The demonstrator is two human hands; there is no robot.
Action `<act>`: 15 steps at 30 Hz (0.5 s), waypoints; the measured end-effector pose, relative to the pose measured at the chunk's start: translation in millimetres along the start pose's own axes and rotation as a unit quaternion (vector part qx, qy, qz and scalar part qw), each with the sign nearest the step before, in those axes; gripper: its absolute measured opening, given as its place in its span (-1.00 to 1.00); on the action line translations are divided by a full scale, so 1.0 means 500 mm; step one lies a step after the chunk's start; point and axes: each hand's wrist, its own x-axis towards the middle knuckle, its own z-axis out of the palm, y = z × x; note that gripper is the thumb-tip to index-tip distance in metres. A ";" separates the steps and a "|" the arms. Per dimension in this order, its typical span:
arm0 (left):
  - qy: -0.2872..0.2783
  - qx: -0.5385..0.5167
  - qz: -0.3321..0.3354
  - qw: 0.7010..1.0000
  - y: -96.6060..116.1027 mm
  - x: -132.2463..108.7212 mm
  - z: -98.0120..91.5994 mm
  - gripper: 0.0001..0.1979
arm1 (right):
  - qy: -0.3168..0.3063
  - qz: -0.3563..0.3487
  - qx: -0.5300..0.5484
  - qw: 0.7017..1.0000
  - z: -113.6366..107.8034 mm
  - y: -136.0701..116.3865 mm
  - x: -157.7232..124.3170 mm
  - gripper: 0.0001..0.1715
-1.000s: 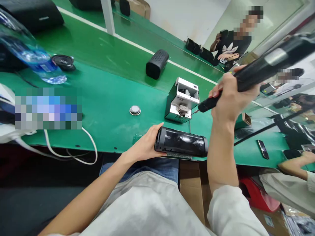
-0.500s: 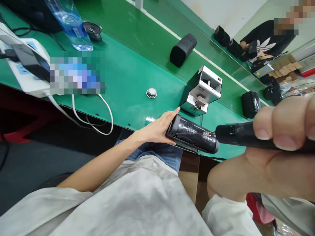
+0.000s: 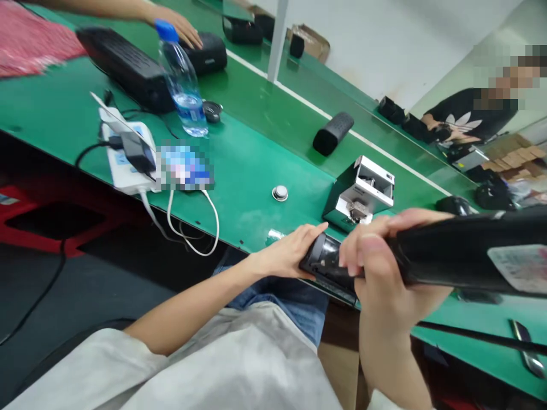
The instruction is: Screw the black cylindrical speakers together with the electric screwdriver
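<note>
My left hand (image 3: 288, 250) is closed around the left end of a black, cylindrical portable speaker (image 3: 327, 256) at the table's front edge. In my right hand (image 3: 380, 262) is a black electric screwdriver (image 3: 453, 250), its thick body with a pale label pointing to the right. The fingers are wrapped around its front part, above the speaker, and they hide the bit and the speaker's right half. Whether the bit touches the speaker cannot be seen. Just behind stands a silver and black screw feeder box (image 3: 359, 193). A small round silver part (image 3: 280, 192) lies to its left.
A water bottle (image 3: 188, 102), a power strip (image 3: 132, 154) with plugs and white cables, and a black speaker unit (image 3: 212, 111) occupy the left. Another person's hand (image 3: 182, 28) rests on a black speaker at the back. One more speaker (image 3: 333, 134) lies behind the feeder.
The view has swung left, showing more of the left table and another person's hand. My right hand with the screwdriver has come left and away from the camera, over the speaker. My left hand keeps its hold.
</note>
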 end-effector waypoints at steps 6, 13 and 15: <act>-0.005 0.030 -0.032 0.999 0.002 0.000 0.008 0.53 | -0.030 -0.013 0.073 0.997 -0.005 0.033 -0.019 -0.70; -0.018 0.017 -0.057 0.998 0.001 -0.003 0.012 0.57 | -0.040 -0.016 0.068 0.997 -0.008 0.024 -0.020 -0.73; -0.017 0.016 -0.058 0.998 0.001 -0.003 0.010 0.55 | -0.047 -0.020 0.077 0.996 -0.010 0.029 -0.022 -0.69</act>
